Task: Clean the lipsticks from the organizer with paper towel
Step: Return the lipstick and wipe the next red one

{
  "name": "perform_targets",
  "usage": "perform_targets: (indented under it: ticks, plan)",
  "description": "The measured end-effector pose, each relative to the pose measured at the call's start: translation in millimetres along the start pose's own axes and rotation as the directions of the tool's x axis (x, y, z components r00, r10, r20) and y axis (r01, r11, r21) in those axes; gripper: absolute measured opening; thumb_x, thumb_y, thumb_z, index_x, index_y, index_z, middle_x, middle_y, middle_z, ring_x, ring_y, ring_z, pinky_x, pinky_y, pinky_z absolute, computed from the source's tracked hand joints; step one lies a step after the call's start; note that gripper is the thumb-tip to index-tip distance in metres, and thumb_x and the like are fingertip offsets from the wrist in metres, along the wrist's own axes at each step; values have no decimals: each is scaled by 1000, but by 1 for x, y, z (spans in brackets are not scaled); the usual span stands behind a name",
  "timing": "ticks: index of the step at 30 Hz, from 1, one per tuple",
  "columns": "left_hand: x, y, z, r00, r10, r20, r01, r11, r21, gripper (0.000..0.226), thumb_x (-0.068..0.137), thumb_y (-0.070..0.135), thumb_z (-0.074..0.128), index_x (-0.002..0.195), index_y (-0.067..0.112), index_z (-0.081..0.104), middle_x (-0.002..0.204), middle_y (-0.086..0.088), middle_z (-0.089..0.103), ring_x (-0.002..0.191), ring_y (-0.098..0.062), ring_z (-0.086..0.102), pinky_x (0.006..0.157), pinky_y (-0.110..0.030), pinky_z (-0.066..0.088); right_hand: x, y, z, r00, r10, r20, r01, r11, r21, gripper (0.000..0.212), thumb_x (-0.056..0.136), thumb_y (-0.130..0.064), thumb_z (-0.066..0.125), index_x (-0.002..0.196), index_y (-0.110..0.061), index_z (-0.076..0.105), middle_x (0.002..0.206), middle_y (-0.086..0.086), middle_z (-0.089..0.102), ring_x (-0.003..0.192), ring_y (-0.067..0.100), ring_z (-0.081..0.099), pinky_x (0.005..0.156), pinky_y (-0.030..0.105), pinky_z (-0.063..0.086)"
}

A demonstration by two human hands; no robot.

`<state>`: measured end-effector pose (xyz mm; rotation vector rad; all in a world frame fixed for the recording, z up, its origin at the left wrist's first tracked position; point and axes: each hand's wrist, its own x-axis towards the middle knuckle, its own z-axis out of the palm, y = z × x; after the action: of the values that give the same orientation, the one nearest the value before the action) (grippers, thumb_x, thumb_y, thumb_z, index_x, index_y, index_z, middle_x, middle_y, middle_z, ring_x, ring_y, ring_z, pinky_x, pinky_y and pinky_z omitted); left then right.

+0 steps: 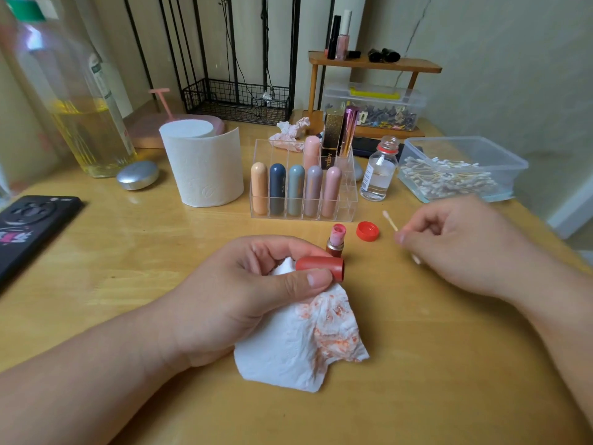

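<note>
Home dressing table: wooden tabletop [128,252], lipstick organizer [303,187], small cosmetics shelf [373,64], cotton-swab tub [462,168].

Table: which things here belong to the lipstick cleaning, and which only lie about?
In use: cap, stained towel, open lipstick, swab, organizer.
Lying about: phone, big bottle, silver case, wire basket.

Position: worn on the person's head, above the near edge of the table [128,252].
Direction: forward and down, toward the far wall [497,43].
Nearness: close over the tabletop; organizer [347,203] at mid-frame.
Lens: wide-angle, one view.
</note>
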<state>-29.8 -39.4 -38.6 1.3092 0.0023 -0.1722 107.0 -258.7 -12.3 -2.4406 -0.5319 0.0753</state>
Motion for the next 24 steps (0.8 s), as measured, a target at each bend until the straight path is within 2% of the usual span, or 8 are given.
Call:
perform_targets:
  ticks: [5, 11, 16, 24]
  plan:
    - [-1, 0, 0, 1000, 7, 5, -8, 999, 49, 24, 78, 12, 73, 100, 2, 73, 90, -17, 71, 80, -25, 67, 75, -30, 56, 4, 2, 16, 999, 41, 30, -38, 996, -85, 25, 83, -33, 76, 66, -16, 68, 48, -7, 59, 41, 6, 47, 47, 22, 38]
    - [0, 0, 0, 1000, 22, 16, -22, 999, 42, 23, 77, 11, 73, 98, 3, 74, 90, -16, 72, 80, -23, 68, 76, -29, 56, 10, 3, 23, 997, 79, -13, -80, 981, -177, 26, 82, -36, 76, 65, -18, 67, 61, -4, 64, 57, 15, 59, 52, 25, 43]
    - [0, 0, 0, 1000, 22, 13, -22, 999, 32, 22, 77, 11, 73, 98, 4, 74, 89, -16, 71, 80, -24, 68, 76, -30, 56, 12, 1, 22, 995, 102, -5, -101, 977, -188, 28, 78, -40, 79, 66, -18, 68, 63, -1, 66, 61, 19, 62, 56, 29, 50]
    - [0, 1, -1, 1000, 12, -1, -12, 1000, -16, 25, 76, 9, 73, 100, 3, 74, 92, -19, 72, 79, -24, 69, 74, -31, 57, 13, 2, 20, 992, 126, -12, -126, 979, -158, 31, 74, -45, 82, 66, -18, 69, 64, -5, 66, 60, 15, 60, 55, 27, 44]
